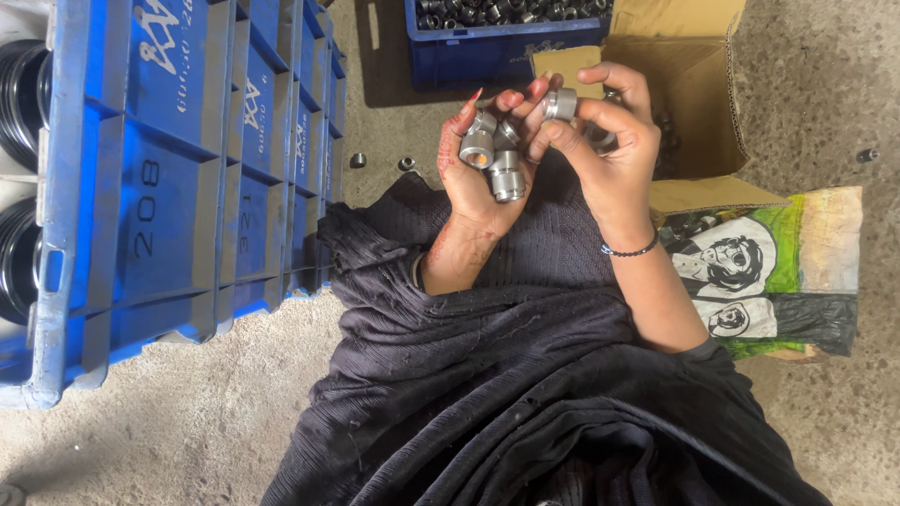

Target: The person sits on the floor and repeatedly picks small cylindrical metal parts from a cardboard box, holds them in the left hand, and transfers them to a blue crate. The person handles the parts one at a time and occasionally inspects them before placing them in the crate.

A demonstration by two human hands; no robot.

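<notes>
Right hand (609,141): grip pinches one short silver metal sleeve (561,103) between thumb and fingertips. Left hand (483,169): palm up, fingers curled around several similar grey metal sleeves (494,155). Both hands are raised over a black cloth lap (487,375). An open brown cardboard box (694,84) lies just behind the right hand. Stacked blue plastic crates (178,187) stand to the left on the concrete floor (187,422).

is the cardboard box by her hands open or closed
Open. The cardboard box has its flaps folded outward and its inside shows, with dark metal parts in it behind the right hand. How full it is cannot be told.
</notes>
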